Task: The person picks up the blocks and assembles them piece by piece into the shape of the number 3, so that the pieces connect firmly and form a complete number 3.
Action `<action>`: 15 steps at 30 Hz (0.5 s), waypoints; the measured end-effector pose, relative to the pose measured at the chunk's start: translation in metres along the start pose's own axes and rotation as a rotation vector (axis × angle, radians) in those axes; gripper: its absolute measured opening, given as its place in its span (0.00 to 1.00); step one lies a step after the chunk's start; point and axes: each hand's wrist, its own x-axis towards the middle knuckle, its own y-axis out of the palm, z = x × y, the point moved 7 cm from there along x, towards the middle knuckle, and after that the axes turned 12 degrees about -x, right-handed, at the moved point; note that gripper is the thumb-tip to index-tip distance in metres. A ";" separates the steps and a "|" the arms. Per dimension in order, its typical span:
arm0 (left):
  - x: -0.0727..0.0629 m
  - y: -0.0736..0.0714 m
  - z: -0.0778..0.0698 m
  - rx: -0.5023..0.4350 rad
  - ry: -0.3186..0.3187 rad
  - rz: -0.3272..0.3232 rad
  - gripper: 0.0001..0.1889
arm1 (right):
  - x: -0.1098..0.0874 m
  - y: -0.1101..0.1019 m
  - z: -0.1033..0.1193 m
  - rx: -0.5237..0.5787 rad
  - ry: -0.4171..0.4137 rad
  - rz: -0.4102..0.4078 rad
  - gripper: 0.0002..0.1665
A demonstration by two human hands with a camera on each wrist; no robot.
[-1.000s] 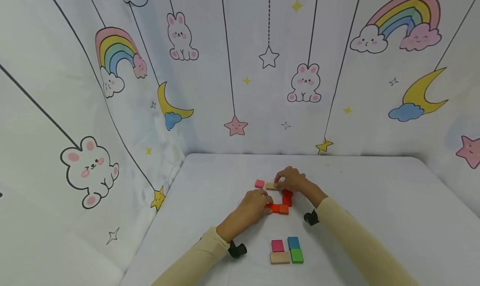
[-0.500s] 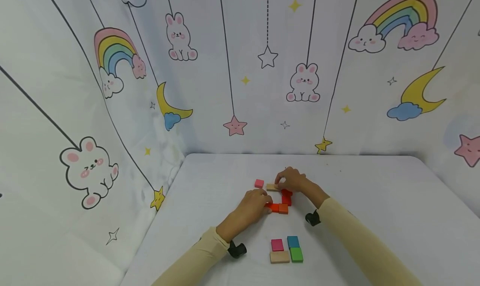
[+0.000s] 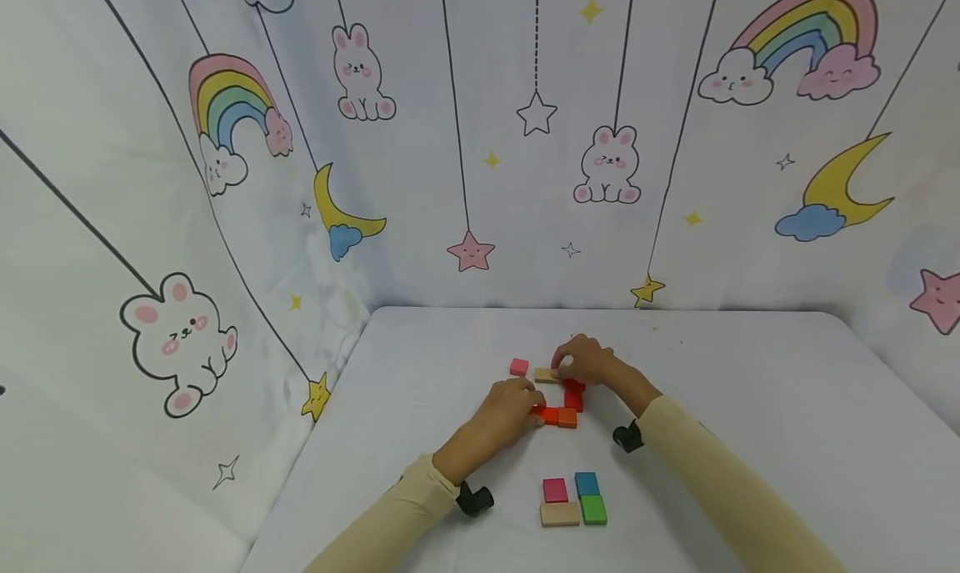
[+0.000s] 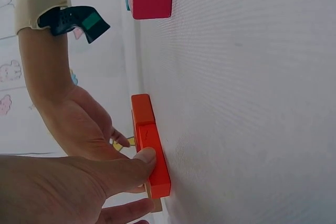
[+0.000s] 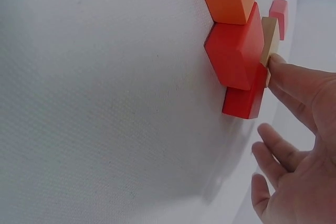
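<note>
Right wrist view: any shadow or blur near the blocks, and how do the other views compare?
Right wrist: soft shadow on the table near the right hand, red block reasonably sharp; left wrist: rather dim, orange-red block readable; head: soft shadow beside the right sleeve, no strong glare.

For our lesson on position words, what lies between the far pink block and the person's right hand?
In the head view, a wooden block lies between the pink block and the right hand, which touches it.
</note>
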 end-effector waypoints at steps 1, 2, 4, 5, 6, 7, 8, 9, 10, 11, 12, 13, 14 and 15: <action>0.000 0.000 0.000 0.000 0.000 0.000 0.14 | 0.000 0.000 0.000 0.003 0.000 0.001 0.11; 0.000 0.000 0.000 0.001 0.001 0.001 0.14 | 0.000 0.000 0.000 0.005 0.001 0.000 0.11; 0.000 0.000 0.000 0.002 0.000 0.002 0.14 | 0.000 0.000 0.001 0.007 0.004 -0.004 0.12; 0.000 0.000 0.000 0.003 0.000 0.004 0.14 | 0.001 0.000 0.001 0.012 0.009 -0.006 0.13; 0.000 0.001 0.001 0.002 -0.001 0.004 0.14 | 0.001 -0.001 0.002 0.016 0.010 -0.010 0.14; 0.000 0.001 0.001 0.002 -0.002 0.004 0.14 | 0.002 -0.001 0.004 0.018 0.013 -0.016 0.16; 0.000 0.001 0.001 0.003 -0.001 0.003 0.14 | 0.003 -0.001 0.006 0.022 0.014 -0.024 0.17; 0.000 0.001 0.001 0.003 -0.001 0.002 0.14 | 0.005 -0.001 0.009 0.024 0.013 -0.034 0.18; 0.000 0.001 0.001 0.004 0.000 0.001 0.14 | 0.006 -0.001 0.012 0.025 0.009 -0.043 0.19; 0.000 0.001 0.000 0.004 0.004 -0.001 0.14 | 0.008 0.000 0.015 0.018 0.003 -0.054 0.20; 0.000 0.001 0.000 0.005 0.009 -0.005 0.14 | 0.009 0.000 0.019 0.006 -0.008 -0.067 0.21; 0.000 0.000 0.000 0.010 0.015 -0.009 0.15 | 0.010 0.001 0.024 -0.003 -0.019 -0.080 0.21; 0.000 0.000 0.001 0.013 0.021 -0.011 0.15 | 0.011 0.000 0.030 -0.008 -0.032 -0.093 0.21; 0.000 -0.001 0.001 0.023 0.028 -0.015 0.15 | 0.013 0.001 0.034 -0.022 -0.043 -0.105 0.20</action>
